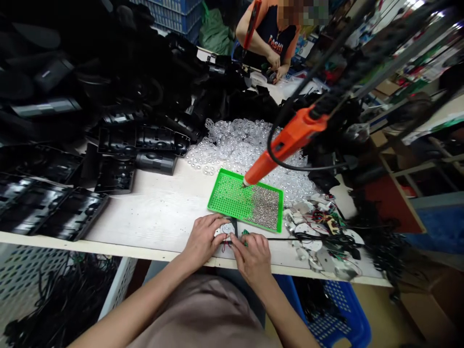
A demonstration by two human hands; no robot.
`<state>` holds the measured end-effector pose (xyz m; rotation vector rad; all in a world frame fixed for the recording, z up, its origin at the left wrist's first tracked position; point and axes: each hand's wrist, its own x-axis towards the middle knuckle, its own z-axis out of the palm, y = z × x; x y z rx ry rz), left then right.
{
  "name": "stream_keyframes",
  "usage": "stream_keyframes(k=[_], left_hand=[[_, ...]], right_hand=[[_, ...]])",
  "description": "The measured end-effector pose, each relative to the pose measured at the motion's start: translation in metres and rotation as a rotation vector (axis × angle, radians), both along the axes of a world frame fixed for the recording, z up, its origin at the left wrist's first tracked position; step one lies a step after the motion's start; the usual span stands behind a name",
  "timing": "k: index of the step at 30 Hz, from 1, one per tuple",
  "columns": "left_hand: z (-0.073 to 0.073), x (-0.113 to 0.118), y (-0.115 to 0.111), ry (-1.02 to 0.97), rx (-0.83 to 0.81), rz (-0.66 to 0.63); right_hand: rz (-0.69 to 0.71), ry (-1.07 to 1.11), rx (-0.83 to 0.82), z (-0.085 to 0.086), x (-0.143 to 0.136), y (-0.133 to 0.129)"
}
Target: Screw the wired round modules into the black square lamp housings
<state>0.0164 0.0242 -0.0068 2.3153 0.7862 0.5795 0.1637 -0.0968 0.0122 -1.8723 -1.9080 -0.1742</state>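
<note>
Close to the table's front edge, a small black housing carries a round silvery-white part with thin red wires. My left hand is closed on its left side, fingers over the top. My right hand is at its right side, thumb and fingertips drawn together by a small green circuit board and a black cord. Just beyond both hands lies a green perforated tray with many small screws heaped in its right half. An orange electric screwdriver hangs over the tray, tip pointing down-left.
Clear plastic pieces are piled behind the tray. Black shell halves cover the left side. Wired assemblies lie to the right. Blue basket and white basket stand below the table edge. Another person works across the table.
</note>
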Motion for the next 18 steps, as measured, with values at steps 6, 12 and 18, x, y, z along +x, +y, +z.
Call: stream_keyframes(k=[6, 12, 18], left_hand=[[0.003, 0.0, 0.001, 0.049, 0.015, 0.011], [0.0, -0.002, 0.001, 0.037, 0.02, 0.011], [0.0, -0.011, -0.003, 0.014, 0.047, 0.0]], right_hand=[[0.039, 0.102, -0.051, 0.005, 0.013, -0.002], [-0.08, 0.059, 0.065, 0.023, 0.056, 0.022], [0.003, -0.132, -0.196, 0.018, 0.057, 0.047]])
